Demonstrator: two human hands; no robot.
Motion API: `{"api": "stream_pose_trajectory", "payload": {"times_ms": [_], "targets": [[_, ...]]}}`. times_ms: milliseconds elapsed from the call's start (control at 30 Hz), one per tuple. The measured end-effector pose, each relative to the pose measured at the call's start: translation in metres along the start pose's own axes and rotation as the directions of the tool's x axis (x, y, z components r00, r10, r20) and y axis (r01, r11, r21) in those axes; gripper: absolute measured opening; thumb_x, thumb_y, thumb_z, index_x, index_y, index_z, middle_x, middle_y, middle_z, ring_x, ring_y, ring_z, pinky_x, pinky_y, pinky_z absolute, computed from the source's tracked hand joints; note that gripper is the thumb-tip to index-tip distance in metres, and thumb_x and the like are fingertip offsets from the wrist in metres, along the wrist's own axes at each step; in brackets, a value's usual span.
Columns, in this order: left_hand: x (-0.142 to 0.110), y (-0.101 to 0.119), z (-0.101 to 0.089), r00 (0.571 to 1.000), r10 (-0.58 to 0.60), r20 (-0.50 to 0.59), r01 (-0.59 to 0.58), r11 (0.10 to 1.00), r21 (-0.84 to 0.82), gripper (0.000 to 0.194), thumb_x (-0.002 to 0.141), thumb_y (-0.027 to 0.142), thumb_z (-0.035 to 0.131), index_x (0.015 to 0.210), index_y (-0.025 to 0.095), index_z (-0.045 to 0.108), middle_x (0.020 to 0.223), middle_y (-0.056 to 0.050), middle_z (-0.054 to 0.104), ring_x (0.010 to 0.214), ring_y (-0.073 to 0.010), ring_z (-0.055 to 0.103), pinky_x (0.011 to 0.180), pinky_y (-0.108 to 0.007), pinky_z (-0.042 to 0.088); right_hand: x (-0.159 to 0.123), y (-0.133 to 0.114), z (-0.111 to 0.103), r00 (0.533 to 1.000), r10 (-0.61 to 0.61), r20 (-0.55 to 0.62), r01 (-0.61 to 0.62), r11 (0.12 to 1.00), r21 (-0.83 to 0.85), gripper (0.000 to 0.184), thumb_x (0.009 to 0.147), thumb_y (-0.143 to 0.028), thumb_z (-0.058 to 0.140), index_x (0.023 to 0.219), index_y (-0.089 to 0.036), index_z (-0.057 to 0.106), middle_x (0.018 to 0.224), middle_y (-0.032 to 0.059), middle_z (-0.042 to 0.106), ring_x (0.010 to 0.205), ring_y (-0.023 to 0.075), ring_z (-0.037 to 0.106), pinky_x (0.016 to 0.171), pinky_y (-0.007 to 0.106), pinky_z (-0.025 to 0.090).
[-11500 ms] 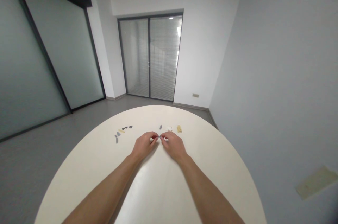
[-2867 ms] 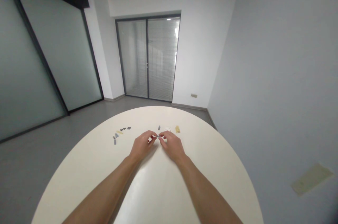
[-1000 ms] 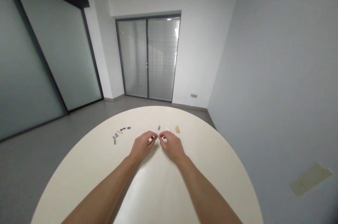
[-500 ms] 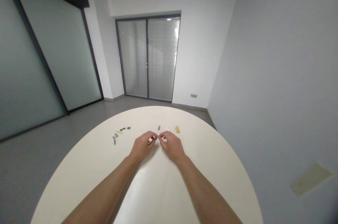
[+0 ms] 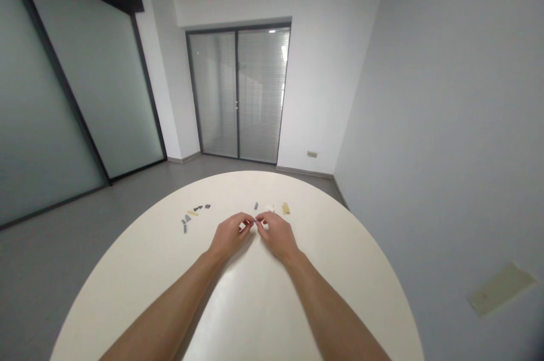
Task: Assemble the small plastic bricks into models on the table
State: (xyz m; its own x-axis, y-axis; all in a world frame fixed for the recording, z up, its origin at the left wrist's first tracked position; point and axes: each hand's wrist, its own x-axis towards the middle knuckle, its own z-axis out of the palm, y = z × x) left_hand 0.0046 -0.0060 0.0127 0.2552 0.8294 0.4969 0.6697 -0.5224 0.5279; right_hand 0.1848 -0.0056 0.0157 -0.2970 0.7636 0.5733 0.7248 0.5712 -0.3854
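My left hand (image 5: 229, 237) and my right hand (image 5: 276, 238) meet at the fingertips above a round cream table (image 5: 272, 293). Pinched between them is a tiny grey plastic brick (image 5: 255, 220), mostly hidden by my fingers. Beyond my left hand lies a loose row of small bricks (image 5: 191, 213) in grey, tan and dark grey. Beyond my right hand are a grey brick (image 5: 256, 206), a white piece (image 5: 269, 208) and a tan plate (image 5: 285, 208), none of them touching my hands.
The round table's far edge curves close to a pale blue wall (image 5: 425, 123) on the right. A frosted glass partition (image 5: 63, 94) stands at the left, a glazed door with blinds (image 5: 238, 94) ahead, and grey floor (image 5: 85, 247) surrounds the table.
The view has shifted slightly and the loose bricks look a little smaller. My hands stay together at the grey brick, and the bricks on the table have not visibly moved.
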Motion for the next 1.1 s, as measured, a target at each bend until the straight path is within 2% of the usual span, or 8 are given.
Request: {"api": "stream_pose_trajectory", "payload": {"times_ms": [767,1100], "targets": [[-0.0008,0.0011,-0.0010,0.998,-0.047,0.044,0.047,0.999,-0.003,0.020,0.086,0.022,0.052,0.098,0.026,0.067,0.098,0.001,0.072,0.089,-0.0149,0.066,0.076,-0.024,0.050,-0.0006,0.0004,0.0016,0.999,0.023,0.031,-0.022,0.999,-0.024,0.012,0.093,-0.025,0.056,0.099,-0.025,0.066,0.097,0.0005,0.071,0.095,0.0166,0.062,0.082,0.027,0.045],[-0.0004,-0.0001,-0.0007,0.997,-0.048,0.061,0.046,0.999,0.029,0.019,0.089,0.028,0.051,0.097,0.026,0.068,0.095,0.001,0.073,0.087,-0.0157,0.067,0.074,-0.025,0.049,-0.0012,-0.0005,0.0006,0.998,0.046,0.043,-0.045,0.999,-0.016,0.011,0.091,-0.025,0.057,0.098,-0.025,0.065,0.097,0.0004,0.070,0.095,0.0166,0.062,0.083,0.028,0.045]]}}
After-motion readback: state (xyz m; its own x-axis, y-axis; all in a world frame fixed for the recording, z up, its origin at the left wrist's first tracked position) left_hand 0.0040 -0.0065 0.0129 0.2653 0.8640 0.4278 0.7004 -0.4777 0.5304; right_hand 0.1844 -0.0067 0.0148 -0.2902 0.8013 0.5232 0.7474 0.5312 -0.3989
